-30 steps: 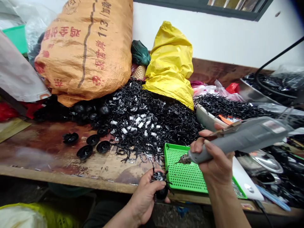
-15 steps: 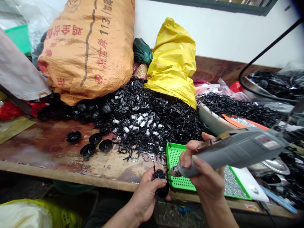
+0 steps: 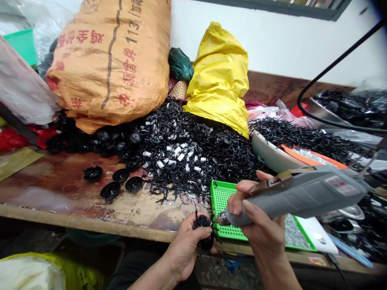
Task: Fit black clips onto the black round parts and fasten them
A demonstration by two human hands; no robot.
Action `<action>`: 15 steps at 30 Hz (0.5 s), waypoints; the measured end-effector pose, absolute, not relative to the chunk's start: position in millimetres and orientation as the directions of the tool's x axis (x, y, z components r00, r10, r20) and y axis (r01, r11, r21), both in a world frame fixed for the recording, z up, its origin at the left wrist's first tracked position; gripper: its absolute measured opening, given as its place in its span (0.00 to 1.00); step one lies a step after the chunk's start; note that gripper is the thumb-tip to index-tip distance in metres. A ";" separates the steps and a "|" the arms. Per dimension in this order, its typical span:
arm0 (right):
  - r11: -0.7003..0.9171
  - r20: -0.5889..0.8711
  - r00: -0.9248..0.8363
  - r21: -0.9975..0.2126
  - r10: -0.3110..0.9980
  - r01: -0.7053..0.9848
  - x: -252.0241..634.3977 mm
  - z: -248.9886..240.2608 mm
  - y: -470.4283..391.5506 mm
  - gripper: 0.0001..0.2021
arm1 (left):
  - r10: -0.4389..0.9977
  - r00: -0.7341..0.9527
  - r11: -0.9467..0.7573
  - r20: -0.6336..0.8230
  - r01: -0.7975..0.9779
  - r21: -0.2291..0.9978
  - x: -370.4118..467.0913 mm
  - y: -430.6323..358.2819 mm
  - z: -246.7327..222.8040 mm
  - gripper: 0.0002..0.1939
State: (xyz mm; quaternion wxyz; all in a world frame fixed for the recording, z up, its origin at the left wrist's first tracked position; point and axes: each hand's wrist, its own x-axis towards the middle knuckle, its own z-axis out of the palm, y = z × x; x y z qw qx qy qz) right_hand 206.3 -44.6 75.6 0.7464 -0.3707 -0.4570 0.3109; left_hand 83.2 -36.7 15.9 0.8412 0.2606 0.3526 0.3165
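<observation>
- Lowered and shifted left since a second ago, the grey power driver (image 3: 302,195) now has its nose just beside the black part (image 3: 206,243); earlier its bit showed over the green tray (image 3: 222,197). Compared with half a second ago, little differs.
- Toward the left, an orange sack (image 3: 111,68) stands at the back of the bench (image 3: 66,197), with several hollow shells (image 3: 110,191) lying in front of it.
- Next comes a loose heap of black and white pieces (image 3: 187,155), beyond the hands.
- The person's left grip (image 3: 184,247) is clamped on the black part, thumb over its top, at the bench's front edge.
- The step in hand looks like driving a fastener into that part; whether the bit touches it cannot be told, as the tip is lost against the dark surface.
- The next move seems to call for a steady left grip and the driver held straight on the fastening point.
- The right grip (image 3: 263,229) is wrapped around the driver's front body, the tool slanting down to the left.
- Below the driver lies the green tray, with small metal pieces (image 3: 294,233) in its right end.
</observation>
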 end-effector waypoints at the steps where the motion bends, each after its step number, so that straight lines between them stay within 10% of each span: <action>1: 0.532 0.454 0.388 -0.838 0.802 -0.120 207.0 75.6 -44.8 0.21 | 0.717 0.546 0.664 -0.433 -0.345 0.664 82.9 -36.3 15.9 0.11; 7: 0.529 0.452 0.441 -0.846 0.775 -0.063 212.0 74.4 -43.1 0.22 | 0.781 0.491 0.547 -0.384 -0.242 0.802 70.0 -29.3 20.3 0.13; 10: 0.521 0.443 0.463 -0.852 0.768 -0.048 210.3 75.4 -41.3 0.22 | 0.826 0.553 0.133 -0.108 -0.005 0.991 62.9 -29.0 26.2 0.15; 15: 0.512 0.433 0.443 -0.856 0.785 -0.069 200.8 76.0 -41.0 0.21 | 0.739 0.665 -0.367 0.110 0.261 0.893 64.4 -38.1 25.4 0.27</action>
